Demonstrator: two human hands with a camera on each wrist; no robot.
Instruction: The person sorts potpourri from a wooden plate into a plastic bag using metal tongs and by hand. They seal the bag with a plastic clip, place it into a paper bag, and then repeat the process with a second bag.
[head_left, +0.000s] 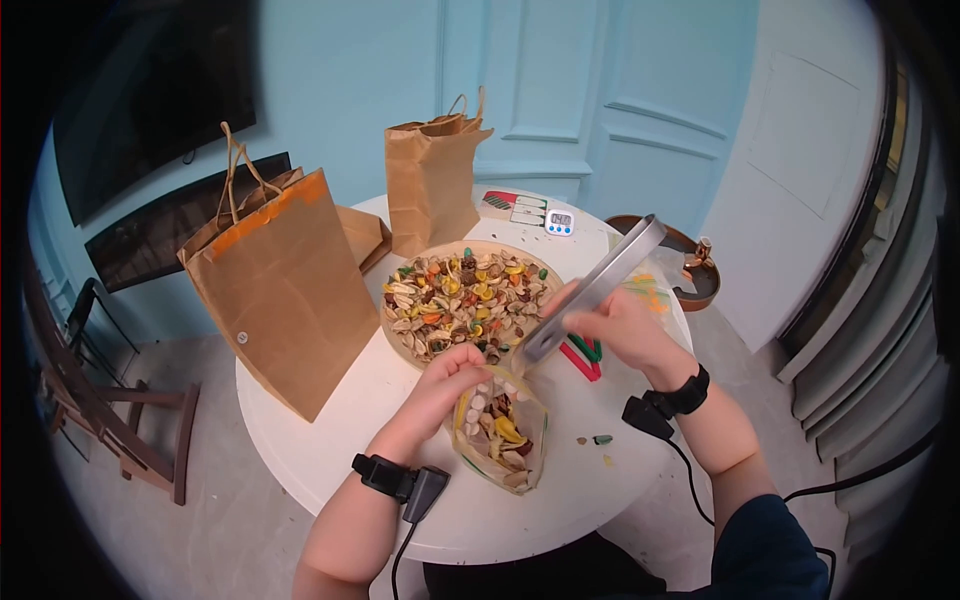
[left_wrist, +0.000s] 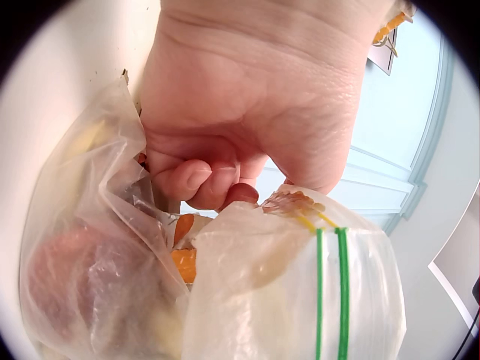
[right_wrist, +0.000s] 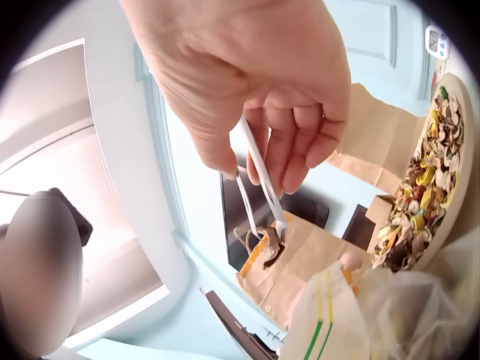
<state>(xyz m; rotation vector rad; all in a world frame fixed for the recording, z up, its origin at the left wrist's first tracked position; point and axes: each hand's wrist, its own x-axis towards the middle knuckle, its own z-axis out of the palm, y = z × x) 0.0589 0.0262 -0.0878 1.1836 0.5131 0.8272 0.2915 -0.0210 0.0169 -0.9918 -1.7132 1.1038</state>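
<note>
A clear zip bag (head_left: 500, 440) with green seal lines (left_wrist: 330, 292) stands on the table, partly filled with dried petals and yellow and pale pieces. My left hand (head_left: 447, 388) pinches its upper rim between thumb and fingers. Metal tongs (head_left: 600, 285) are held in my right hand (head_left: 625, 325), one end slanting down to the bag's mouth, the other rising up and away. In the right wrist view, the two arms of the tongs (right_wrist: 262, 180) lie between thumb and fingers, slightly apart. Behind the bag is a round tray (head_left: 400, 345) heaped with mixed dried flowers.
Two upright brown paper bags (head_left: 300, 270) (head_left: 430, 185) stand left of and behind the tray. A white timer (head_left: 560, 222) and a printed card (head_left: 515, 207) lie at the back. Red and green strips (head_left: 580, 360) and small loose pieces (head_left: 602, 440) lie to the right.
</note>
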